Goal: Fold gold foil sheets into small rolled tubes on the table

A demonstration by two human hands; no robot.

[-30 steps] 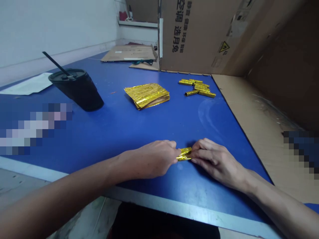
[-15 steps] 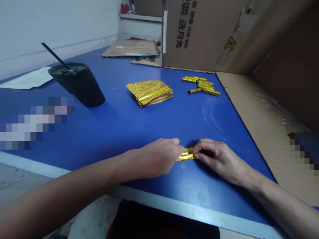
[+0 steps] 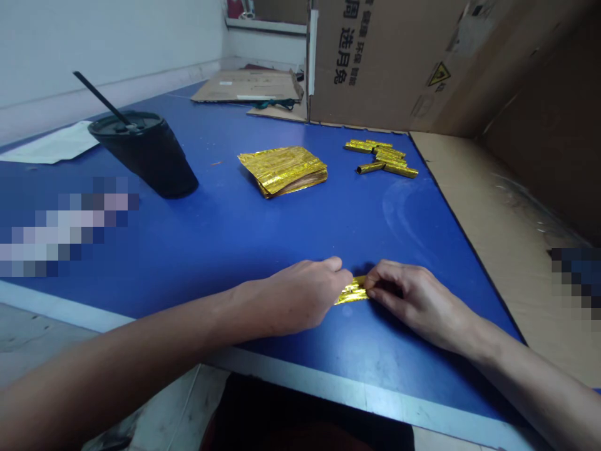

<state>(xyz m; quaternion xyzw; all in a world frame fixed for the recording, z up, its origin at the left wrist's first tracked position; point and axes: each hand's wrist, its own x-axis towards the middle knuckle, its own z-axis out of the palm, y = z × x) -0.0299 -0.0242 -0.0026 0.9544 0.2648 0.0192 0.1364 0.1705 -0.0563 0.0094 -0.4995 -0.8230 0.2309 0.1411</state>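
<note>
A creased strip of gold paper [image 3: 353, 290] sits on a blue table [image 3: 282, 232], near the front edge, between 2 bare hands. We see the left hand [image 3: 303, 295] closed on the strip's left end, its fingertips partly hidden from us, while the right hand [image 3: 407, 289] pinches the opposite end between thumb and forefinger. Beyond the hands, we find a stack of gold sheets [image 3: 284, 170], its top sheet slightly askew. To the right of that stack lies a cluster of gold rolls [image 3: 390, 156], 1 of them showing us its open end. At left, we spot a black cup [image 3: 153, 156] with a dark straw [image 3: 97, 95], and white paper [image 3: 49, 147] behind it by the wall [image 3: 107, 44]. At the back, flat cardboard [image 3: 248, 86] rests beside a large cardboard box [image 3: 385, 81] bearing dark printed characters and 1 yellow warning triangle [image 3: 439, 74].
</note>
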